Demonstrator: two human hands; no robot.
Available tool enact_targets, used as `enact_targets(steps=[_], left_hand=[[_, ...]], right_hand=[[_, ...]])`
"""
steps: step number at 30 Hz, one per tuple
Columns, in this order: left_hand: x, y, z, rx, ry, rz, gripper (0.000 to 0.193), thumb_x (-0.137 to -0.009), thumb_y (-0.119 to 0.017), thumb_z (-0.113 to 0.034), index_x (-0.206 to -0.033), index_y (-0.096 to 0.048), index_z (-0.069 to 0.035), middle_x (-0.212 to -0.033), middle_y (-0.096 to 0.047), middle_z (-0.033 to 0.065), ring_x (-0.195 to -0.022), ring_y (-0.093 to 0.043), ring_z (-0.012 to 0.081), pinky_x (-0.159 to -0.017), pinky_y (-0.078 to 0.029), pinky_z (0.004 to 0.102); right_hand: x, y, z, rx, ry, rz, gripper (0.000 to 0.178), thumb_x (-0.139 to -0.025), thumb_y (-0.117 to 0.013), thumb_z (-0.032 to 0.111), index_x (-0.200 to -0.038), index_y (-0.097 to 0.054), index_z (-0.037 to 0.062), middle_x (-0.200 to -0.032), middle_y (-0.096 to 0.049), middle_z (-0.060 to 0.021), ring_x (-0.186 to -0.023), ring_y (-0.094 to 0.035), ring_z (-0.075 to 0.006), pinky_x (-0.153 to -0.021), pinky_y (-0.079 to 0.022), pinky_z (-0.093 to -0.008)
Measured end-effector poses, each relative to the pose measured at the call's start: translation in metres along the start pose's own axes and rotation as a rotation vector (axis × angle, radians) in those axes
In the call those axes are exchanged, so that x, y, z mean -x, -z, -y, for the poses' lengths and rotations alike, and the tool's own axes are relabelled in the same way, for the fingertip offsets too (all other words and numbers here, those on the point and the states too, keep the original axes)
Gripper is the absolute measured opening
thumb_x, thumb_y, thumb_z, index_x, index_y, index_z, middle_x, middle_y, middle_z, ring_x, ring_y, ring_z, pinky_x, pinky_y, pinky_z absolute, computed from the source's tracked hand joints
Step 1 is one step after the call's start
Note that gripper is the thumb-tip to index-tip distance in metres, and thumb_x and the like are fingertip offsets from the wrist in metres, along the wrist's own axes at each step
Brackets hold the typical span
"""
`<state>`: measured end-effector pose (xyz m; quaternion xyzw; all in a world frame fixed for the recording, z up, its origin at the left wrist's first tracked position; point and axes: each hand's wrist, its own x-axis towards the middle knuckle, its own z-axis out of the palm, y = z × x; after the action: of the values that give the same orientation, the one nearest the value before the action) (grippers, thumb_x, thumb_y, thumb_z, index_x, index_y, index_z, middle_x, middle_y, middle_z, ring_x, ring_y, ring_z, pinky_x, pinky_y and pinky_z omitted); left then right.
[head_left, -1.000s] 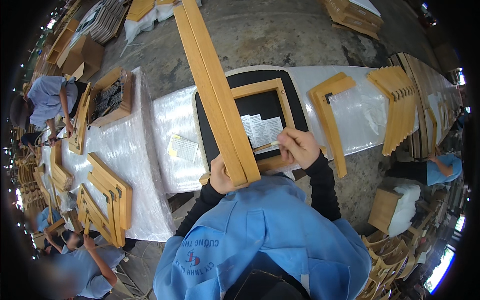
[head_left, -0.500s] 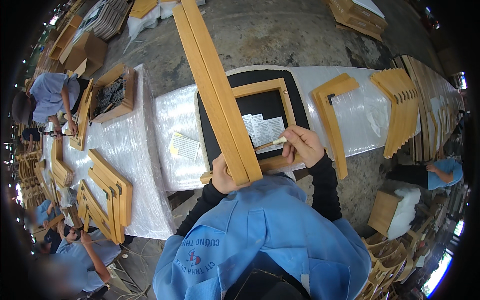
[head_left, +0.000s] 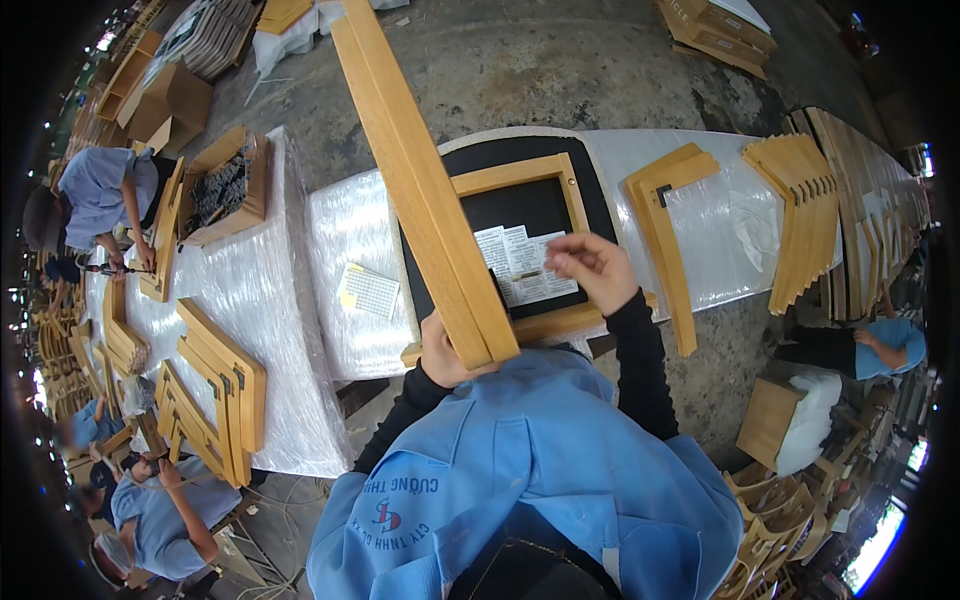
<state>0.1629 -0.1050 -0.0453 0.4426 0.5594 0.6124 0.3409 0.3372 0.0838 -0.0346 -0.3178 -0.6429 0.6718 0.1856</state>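
My left hand (head_left: 440, 352) is closed around the near end of a long, light-brown wooden beam (head_left: 425, 180) with a groove along it. The beam slants away over a black padded panel (head_left: 480, 155) with a pale rim. A wooden frame (head_left: 515, 175) lies on the panel, with printed white labels (head_left: 525, 262) inside it. Above the labels, my right hand (head_left: 600, 272) has its fingertips pinched. A thin brown stick (head_left: 525, 275) shows beside them; its white-wrapped end blends into the labels, and its tip cannot be identified.
A plastic-wrapped table (head_left: 350, 220) carries a sheet of small stickers (head_left: 370, 290). Angled wooden parts (head_left: 665, 240) lie at right, others (head_left: 225, 400) at left. A box of black pieces (head_left: 225, 190) stands farther left, near co-workers (head_left: 110, 195). Cartons (head_left: 715, 35) sit on the floor beyond.
The beam has shifted slightly left and turned, showing its side differently. My right hand has moved slightly away from me with the stick, and its fingers have shifted. My left hand keeps its grip.
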Motion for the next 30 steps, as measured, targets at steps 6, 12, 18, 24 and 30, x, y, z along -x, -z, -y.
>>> enact_targets(steps=[6,12,18,24,30], left_hand=[[-0.002,0.004,-0.001,-0.020,0.014,0.030,0.056,-0.062,-0.089,-0.020,-0.108,-0.064,-0.002,-0.098,-0.070,0.0089,-0.088,-0.068,0.0199,-0.080,-0.053,0.0319],[0.005,-0.005,0.010,-0.138,0.029,0.186,0.067,-0.063,-0.090,-0.019,-0.119,-0.059,-0.001,-0.109,-0.065,0.0138,-0.101,-0.066,0.0236,-0.088,-0.051,0.0355],[-0.021,0.049,0.009,0.391,0.271,0.437,0.120,-0.063,-0.091,-0.044,-0.154,-0.020,-0.008,-0.147,-0.038,0.0167,-0.137,-0.039,0.0304,-0.109,-0.036,0.0464],[-0.105,0.040,-0.018,1.073,-0.281,0.357,0.128,-0.067,-0.082,-0.063,-0.158,-0.005,-0.014,-0.159,-0.022,0.0201,-0.148,-0.021,0.0386,-0.119,-0.023,0.0555],[-0.089,0.042,-0.014,1.144,-0.502,0.256,0.086,-0.080,-0.079,-0.047,-0.146,-0.033,-0.016,-0.132,-0.054,0.0106,-0.126,-0.052,0.0376,-0.112,-0.035,0.0538]], right_hand=[[-0.019,-0.004,-0.021,0.080,0.003,0.101,0.056,-0.099,-0.060,0.037,-0.138,-0.048,-0.0020,-0.126,-0.062,-0.0164,-0.121,-0.057,-0.0228,-0.103,-0.045,-0.0358],[-0.059,-0.066,0.053,-0.477,0.133,0.402,0.078,-0.091,-0.062,0.049,-0.145,-0.034,0.0009,-0.125,-0.057,-0.0172,-0.114,-0.059,-0.0254,-0.100,-0.046,-0.0413],[-0.057,-0.054,0.063,-0.344,0.137,0.524,0.073,-0.081,-0.075,0.016,-0.140,-0.036,0.0009,-0.108,-0.063,-0.0150,-0.097,-0.066,-0.0252,-0.087,-0.055,-0.0404],[-0.044,-0.058,0.059,-0.393,0.047,0.812,0.076,-0.085,-0.072,0.027,-0.144,-0.031,0.0031,-0.117,-0.062,-0.0174,-0.102,-0.065,-0.0262,-0.092,-0.052,-0.0386],[-0.075,-0.002,-0.029,0.022,-0.058,0.345,0.045,-0.096,-0.056,0.040,-0.126,-0.059,0.0071,-0.113,-0.063,-0.0137,-0.112,-0.061,-0.0295,-0.097,-0.048,-0.0416]])
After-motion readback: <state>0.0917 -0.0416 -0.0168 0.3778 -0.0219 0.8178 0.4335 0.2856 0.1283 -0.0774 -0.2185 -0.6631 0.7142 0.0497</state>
